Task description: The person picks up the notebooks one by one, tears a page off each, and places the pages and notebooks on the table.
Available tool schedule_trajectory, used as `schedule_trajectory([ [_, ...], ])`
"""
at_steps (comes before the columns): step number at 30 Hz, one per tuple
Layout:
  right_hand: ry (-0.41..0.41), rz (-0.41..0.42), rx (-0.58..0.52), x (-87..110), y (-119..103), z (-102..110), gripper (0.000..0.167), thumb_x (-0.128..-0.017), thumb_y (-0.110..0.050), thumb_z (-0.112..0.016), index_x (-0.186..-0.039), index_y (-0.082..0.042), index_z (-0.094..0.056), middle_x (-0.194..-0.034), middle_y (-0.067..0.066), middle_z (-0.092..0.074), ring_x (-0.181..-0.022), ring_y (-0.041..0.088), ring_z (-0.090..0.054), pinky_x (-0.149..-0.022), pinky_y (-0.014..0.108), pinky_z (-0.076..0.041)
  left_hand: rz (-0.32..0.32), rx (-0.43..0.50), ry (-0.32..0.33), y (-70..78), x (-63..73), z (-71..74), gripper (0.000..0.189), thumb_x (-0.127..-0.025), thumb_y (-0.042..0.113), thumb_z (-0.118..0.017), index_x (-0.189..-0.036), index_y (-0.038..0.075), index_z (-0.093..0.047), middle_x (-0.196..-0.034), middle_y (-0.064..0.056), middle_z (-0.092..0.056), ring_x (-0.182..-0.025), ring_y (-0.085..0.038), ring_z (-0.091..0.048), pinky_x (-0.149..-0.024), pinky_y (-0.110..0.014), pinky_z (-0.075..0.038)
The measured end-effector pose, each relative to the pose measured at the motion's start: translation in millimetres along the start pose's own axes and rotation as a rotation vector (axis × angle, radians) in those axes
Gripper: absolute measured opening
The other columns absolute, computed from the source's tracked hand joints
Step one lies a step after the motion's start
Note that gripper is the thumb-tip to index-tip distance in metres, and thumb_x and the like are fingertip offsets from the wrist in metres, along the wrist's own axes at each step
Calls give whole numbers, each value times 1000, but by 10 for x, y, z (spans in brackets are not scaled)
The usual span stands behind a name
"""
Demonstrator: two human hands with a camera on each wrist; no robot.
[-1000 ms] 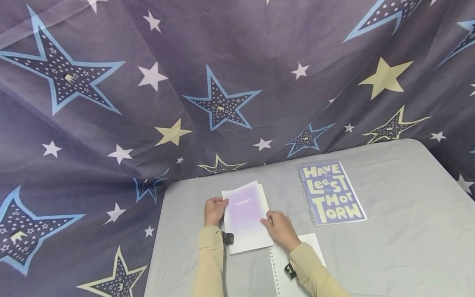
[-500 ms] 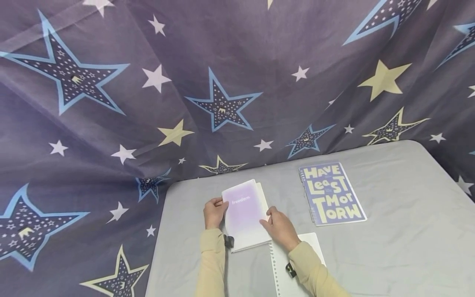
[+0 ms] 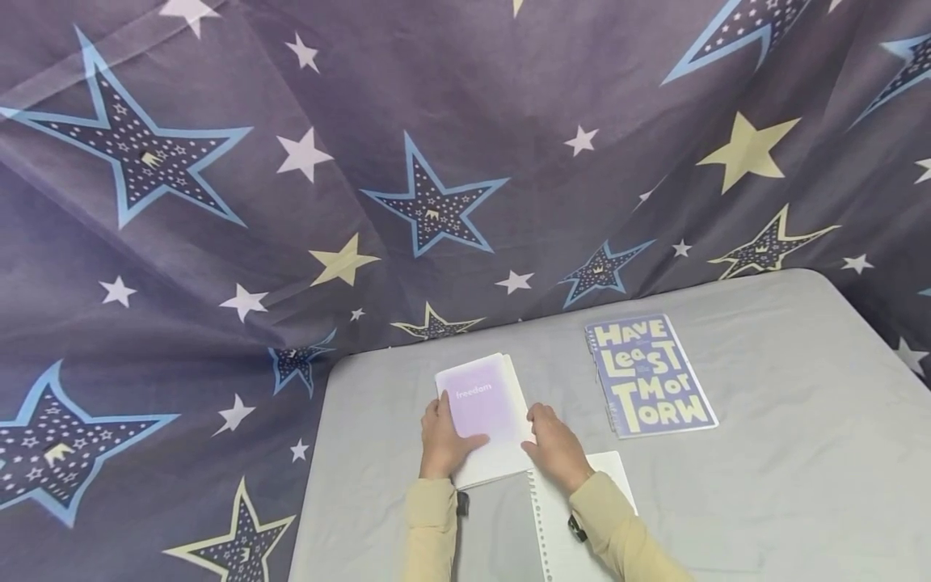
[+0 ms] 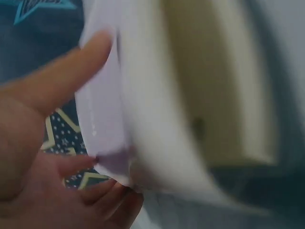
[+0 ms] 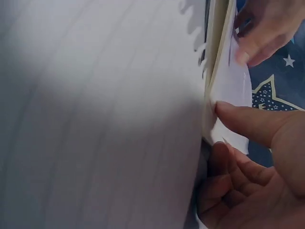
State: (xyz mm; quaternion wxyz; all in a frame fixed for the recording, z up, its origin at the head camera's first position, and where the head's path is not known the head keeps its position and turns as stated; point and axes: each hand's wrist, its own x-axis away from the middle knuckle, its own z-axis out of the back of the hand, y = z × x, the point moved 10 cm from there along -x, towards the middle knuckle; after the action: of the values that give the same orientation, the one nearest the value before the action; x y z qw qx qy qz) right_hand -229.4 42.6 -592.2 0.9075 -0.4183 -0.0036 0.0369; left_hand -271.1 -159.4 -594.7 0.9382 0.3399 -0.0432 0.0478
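A purple-and-white notebook [image 3: 491, 420] with "freedom" on its cover is held between my two hands over the bed-like grey surface. My left hand [image 3: 445, 440] is at its left edge. In the left wrist view, the thumb [image 4: 95, 52] lies across the cover and the lower fingers [image 4: 116, 202] bend at the edge, partly hidden. My right hand [image 3: 556, 444] pinches the right edge, thumb [image 5: 233, 117] on the cover and fingers curled beneath. Below the right forearm lies a white ruled sheet or pad [image 3: 578, 501] with punched holes along its left side.
A blue spiral notebook [image 3: 650, 376] with large yellow lettering lies flat to the right, near the back. Grey cloth [image 3: 785, 453] covers the surface. Behind and left of it hangs a purple curtain [image 3: 538, 202] printed with stars.
My left hand has shifted from the notebook's upper left edge down and right, its thumb now over the cover. The right hand keeps its grip at the right edge.
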Motion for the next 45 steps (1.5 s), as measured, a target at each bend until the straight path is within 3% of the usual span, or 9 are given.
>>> schedule_trajectory([
  [5, -15, 18, -24, 41, 15, 23, 40, -78, -4, -79, -111, -2, -55, -92, 3, -53, -78, 16, -54, -70, 35, -52, -56, -104, -95, 114, 281, -127, 121, -57, 32, -95, -153, -3, -30, -160, -34, -11, -146, -54, -13, -116, -68, -22],
  [9, -46, 6, -43, 90, 25, 29, 34, -82, -7, -76, -110, -4, -58, -89, 0, -51, -75, 11, -49, -69, 31, -50, -114, -189, -119, 135, 502, -180, 108, -63, 39, -90, -148, -3, -40, -159, -33, -16, -148, -51, -13, -119, -65, -16],
  [13, -30, -6, -86, 149, 8, 96, 24, -88, -14, -73, -106, -5, -59, -88, 1, -50, -74, 9, -45, -68, 28, -46, -178, -193, -87, 200, 661, -161, 91, -73, 42, -84, -144, -1, -48, -157, -31, -26, -147, -49, -19, -119, -65, -18],
  [18, 25, 3, -114, 218, -20, 250, 23, -92, -21, -71, -106, -5, -61, -90, 2, -55, -74, 8, -48, -70, 28, -48, -289, -139, -44, 428, 774, -121, 79, -81, 40, -79, -144, 4, -49, -156, -25, -34, -145, -45, -29, -116, -63, -27],
  [21, 48, 25, -113, 249, -28, 324, 25, -93, -23, -70, -110, -5, -63, -90, -2, -57, -73, 5, -50, -70, 28, -50, -323, -116, -38, 556, 817, -129, 74, -85, 39, -76, -145, 6, -49, -156, -20, -36, -144, -41, -33, -115, -59, -33],
  [29, 34, 6, -118, 305, 99, 377, 20, -94, -22, -69, -107, -7, -64, -85, -11, -54, -72, 1, -50, -68, 23, -51, -351, -173, -99, 718, 889, -366, 62, -90, 34, -71, -143, 7, -52, -154, -14, -42, -144, -33, -37, -117, -51, -33],
  [36, -6, 28, -74, 334, 93, 285, 7, -94, -20, -68, -92, -13, -66, -78, -11, -56, -71, 4, -52, -69, 27, -52, -323, -253, -126, 639, 887, -557, 49, -96, 29, -64, -137, 3, -57, -152, -15, -46, -143, -32, -39, -118, -49, -33],
  [42, 15, 60, 22, 334, 73, 143, 14, -91, -25, -71, -82, -15, -65, -68, -10, -54, -68, 8, -52, -64, 28, -49, -330, -235, -63, 578, 897, -483, 33, -97, 18, -61, -126, 3, -65, -140, -12, -58, -133, -31, -51, -112, -49, -41],
  [45, 54, 39, 31, 330, 101, 134, 19, -86, -26, -76, -83, -11, -64, -64, -8, -52, -64, 10, -50, -59, 28, -46, -255, -209, 10, 484, 865, -341, 23, -95, 14, -63, -116, 6, -70, -127, -9, -66, -123, -29, -59, -106, -47, -47],
])
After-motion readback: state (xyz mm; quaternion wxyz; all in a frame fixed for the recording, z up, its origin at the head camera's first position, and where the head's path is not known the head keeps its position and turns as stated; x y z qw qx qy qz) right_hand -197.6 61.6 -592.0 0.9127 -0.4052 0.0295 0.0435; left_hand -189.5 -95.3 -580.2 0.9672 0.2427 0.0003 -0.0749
